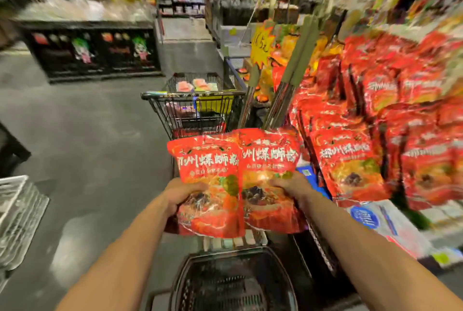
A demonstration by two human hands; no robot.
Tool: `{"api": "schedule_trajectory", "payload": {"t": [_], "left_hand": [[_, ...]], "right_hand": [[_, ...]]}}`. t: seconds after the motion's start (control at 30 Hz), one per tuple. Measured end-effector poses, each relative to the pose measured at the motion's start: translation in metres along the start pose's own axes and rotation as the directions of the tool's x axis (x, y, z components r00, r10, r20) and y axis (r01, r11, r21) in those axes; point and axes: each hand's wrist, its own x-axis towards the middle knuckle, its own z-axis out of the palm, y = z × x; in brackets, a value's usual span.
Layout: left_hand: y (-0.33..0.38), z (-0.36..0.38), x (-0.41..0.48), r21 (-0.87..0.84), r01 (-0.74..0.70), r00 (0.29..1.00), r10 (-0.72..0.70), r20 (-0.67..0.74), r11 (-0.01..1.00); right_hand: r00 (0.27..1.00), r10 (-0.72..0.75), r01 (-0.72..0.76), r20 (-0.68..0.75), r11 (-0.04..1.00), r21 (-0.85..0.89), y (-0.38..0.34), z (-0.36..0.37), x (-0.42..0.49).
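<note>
Red left packet (208,180), gripped low by the left hand (179,195), touches the right packet (269,160) gripped by the right hand (290,186) mid-frame, both upright, basket (233,283) directly below both hands.

Left grip (181,195), right grip (288,186) and forearms (130,248) are bare.

The left grip (181,195) is clutching the left red noodle packet (208,160) low on its side, and the right grip (292,186) is clutching the right red noodle packet (271,153). The two packets are overlapping above a black basket (233,283). A wire shopping cart (193,110) is standing ahead, beside a shelf (390,213) stacked with matching packets.
</note>
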Motion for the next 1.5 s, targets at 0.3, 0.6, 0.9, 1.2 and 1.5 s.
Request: {"api": "schedule_trajectory", "payload": {"t": [0.3, 0.6, 0.9, 1.2, 1.5], "left_hand": [[0.119, 0.01, -0.014, 0.054, -0.304, 0.945, 0.293, 0.147, 0.951], [0.155, 0.146, -0.07, 0.054, -0.43, 0.805, 0.356, 0.475, 0.901], [0.127, 0.307, -0.142, -0.004, -0.518, 0.707, 0.431, 0.561, 0.855], [0.094, 0.437, -0.185, 0.007, -0.486, 0.773, 0.426, 0.471, 0.874], [0.085, 0.494, -0.171, 0.018, -0.43, 0.843, 0.394, 0.365, 0.903]], "right_hand": [[0.935, -0.157, 0.2, -0.318, 0.974, 0.108, -0.08, -0.036, -0.071], [0.811, -0.107, 0.253, -0.576, 0.951, 0.179, -0.045, -0.152, -0.175], [0.751, -0.061, 0.28, -0.658, 0.931, 0.232, 0.024, -0.307, -0.245], [0.803, -0.066, 0.267, -0.592, 0.929, 0.258, 0.072, -0.448, -0.25], [0.878, -0.058, 0.212, -0.474, 0.937, 0.277, 0.086, -0.512, -0.193]]}}
